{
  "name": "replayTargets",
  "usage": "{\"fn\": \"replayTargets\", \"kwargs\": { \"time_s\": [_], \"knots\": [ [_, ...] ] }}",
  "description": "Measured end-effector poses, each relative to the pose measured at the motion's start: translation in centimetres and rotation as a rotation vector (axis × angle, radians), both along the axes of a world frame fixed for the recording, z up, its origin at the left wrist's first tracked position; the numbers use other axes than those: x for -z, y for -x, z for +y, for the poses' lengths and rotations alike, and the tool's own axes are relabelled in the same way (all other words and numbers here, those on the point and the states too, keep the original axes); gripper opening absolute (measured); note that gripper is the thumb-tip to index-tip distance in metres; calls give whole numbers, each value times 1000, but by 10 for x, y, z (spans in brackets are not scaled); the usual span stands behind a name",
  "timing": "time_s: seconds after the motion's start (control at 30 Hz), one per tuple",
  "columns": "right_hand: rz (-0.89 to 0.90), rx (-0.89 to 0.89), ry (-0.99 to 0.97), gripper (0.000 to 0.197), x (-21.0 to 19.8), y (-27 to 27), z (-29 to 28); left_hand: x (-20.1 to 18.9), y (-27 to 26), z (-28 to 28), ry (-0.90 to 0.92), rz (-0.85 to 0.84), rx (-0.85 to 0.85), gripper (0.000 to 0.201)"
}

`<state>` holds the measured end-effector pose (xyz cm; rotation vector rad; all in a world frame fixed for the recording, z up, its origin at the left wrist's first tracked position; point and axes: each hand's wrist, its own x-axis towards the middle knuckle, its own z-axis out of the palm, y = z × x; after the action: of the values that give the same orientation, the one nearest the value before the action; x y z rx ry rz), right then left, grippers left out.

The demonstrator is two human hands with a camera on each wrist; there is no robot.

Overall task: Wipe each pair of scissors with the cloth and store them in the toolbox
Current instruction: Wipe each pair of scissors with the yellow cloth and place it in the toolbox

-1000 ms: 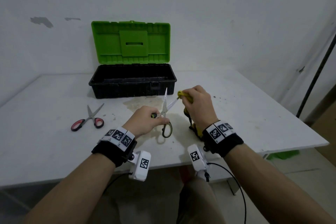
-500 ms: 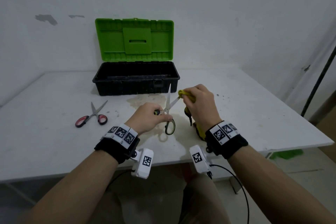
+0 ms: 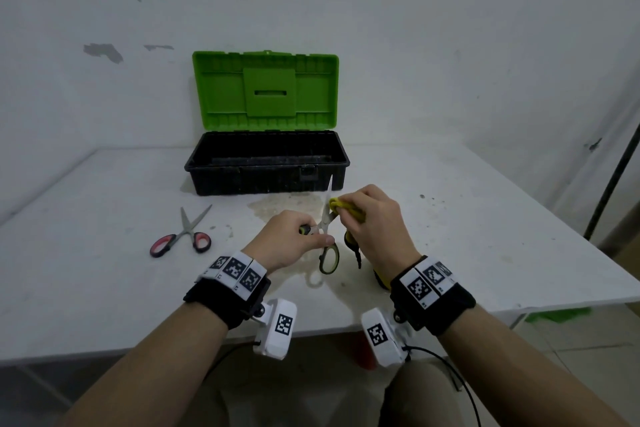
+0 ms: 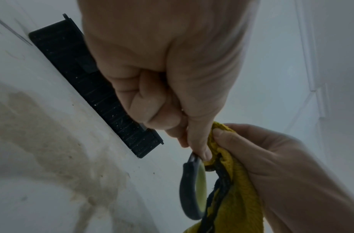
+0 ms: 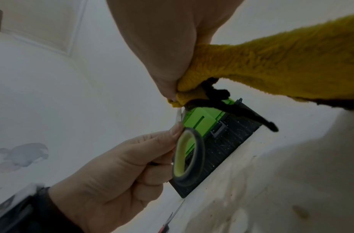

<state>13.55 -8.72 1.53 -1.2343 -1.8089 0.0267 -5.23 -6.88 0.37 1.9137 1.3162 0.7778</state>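
My left hand [image 3: 294, 239] grips the green-and-black handled scissors [image 3: 327, 236] by the handles, blades spread and pointing up; one handle loop [image 4: 193, 189] [image 5: 189, 159] hangs free. My right hand [image 3: 370, 222] pinches the yellow cloth [image 3: 346, 210] [image 5: 271, 66] [image 4: 231, 189] around one blade close to the pivot. The rest of the cloth hangs below my right hand. The open toolbox [image 3: 266, 163] with its green lid [image 3: 265, 90] upright stands behind my hands. A red-handled pair of scissors [image 3: 183, 236] lies on the table to the left.
The white table [image 3: 485, 236] has a yellowish stain [image 3: 280, 208] in front of the toolbox. A wall stands right behind the toolbox. A dark pole [image 3: 613, 184] leans at the right, and something green [image 3: 554, 314] lies on the floor under the table's right edge.
My right hand with the cloth has slid down the blade toward the pivot. The blades now stand closer together. My left hand kept its grip.
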Motion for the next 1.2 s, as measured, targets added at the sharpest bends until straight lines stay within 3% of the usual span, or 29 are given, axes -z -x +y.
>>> {"fn": "replayTargets", "kwargs": {
  "time_s": [0.23, 0.47, 0.77, 0.97, 1.2],
  "knots": [
    [32, 60, -8, 13, 0, -9, 17, 5, 7, 7, -1, 19, -26, 39],
    [-42, -62, 23, 17, 13, 10, -5, 3, 5, 8, -21, -38, 0, 39],
    [67, 95, -10, 13, -5, -14, 23, 0, -1, 10, -38, -9, -28, 35],
    [-20, -66, 38, 14, 7, 4, 1, 1, -4, 11, -22, -27, -23, 40],
    [32, 104, 75, 15, -7, -18, 34, 0, 5, 11, -51, 35, -18, 37]
  ]
}}
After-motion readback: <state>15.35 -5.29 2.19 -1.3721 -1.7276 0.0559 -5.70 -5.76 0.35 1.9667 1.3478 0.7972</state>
